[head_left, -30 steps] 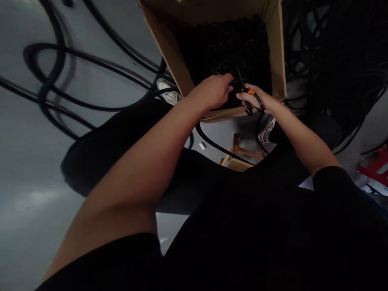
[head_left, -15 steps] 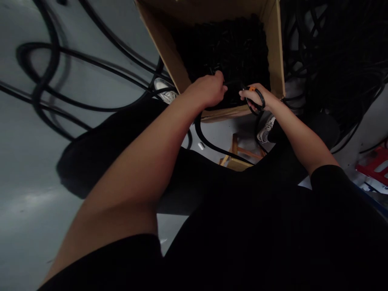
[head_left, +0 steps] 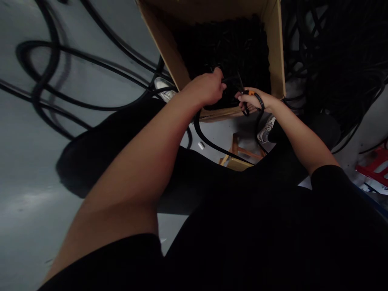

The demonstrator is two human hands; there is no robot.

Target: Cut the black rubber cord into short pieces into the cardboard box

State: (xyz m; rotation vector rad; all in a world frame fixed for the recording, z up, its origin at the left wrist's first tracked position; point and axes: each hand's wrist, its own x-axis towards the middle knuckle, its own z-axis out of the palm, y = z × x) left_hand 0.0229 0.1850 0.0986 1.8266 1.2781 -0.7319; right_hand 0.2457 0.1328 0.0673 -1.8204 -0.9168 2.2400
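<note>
A: Where are the hands?

B: Both are over the near edge of an open cardboard box [head_left: 163,48]. The left hand [head_left: 210,87] is curled, its fingertips pinching a black tube [head_left: 230,79].

A: And where does that tube lie?

B: A short length of it sticks out past the fingers, over the box, toward the other hand. Another stretch of black hose [head_left: 209,142] loops below that wrist, in front of the box; whether the two are one piece cannot be told.

A: What about the right hand [head_left: 250,98]?

B: It is closed around scissors [head_left: 251,93] with black handles and an orange part near the pivot. One slim blade points up across the box, near the tube; whether they touch is too dark to tell.

A: What is in the box?

B: A heap of small black pieces [head_left: 230,44], mostly lost in shadow.

A: And around it?

B: More black hoses [head_left: 50,76] loop over the grey floor [head_left: 27,161] on the left, and a dark tangle [head_left: 348,72] lies on the right. A wooden stool [head_left: 240,164] shows between the person's legs, near a small white piece [head_left: 201,145].
</note>
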